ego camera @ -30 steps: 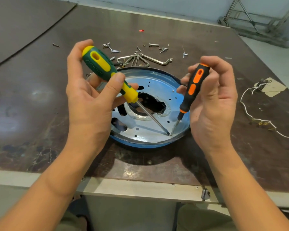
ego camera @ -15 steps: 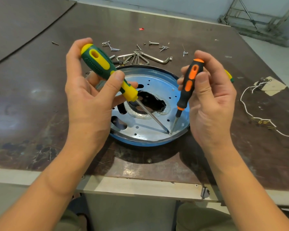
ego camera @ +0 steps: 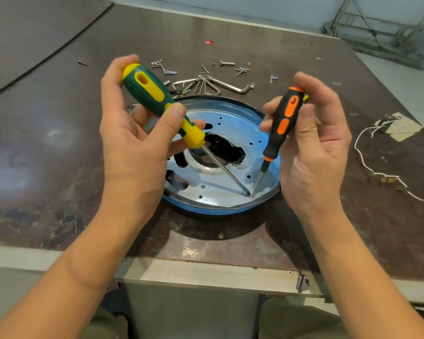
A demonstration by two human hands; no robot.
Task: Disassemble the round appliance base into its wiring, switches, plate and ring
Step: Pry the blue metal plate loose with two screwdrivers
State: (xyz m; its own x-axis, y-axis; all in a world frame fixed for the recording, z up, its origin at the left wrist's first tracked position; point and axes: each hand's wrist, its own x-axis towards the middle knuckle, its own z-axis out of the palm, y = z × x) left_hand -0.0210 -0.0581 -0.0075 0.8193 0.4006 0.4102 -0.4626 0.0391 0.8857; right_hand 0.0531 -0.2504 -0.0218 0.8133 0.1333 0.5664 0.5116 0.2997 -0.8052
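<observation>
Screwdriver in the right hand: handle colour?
Black with orange patches on the screwdriver in the right hand; head view.

Bright, even daylight; soft shadows under the hands, glare on the table (ego camera: 59,138), wide-angle edge bending

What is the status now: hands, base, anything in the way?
Left hand grips green screwdriver, right hand grips orange screwdriver. Both tips at near right rim of base. Screws and hex keys lie behind base, not in the way.
</observation>
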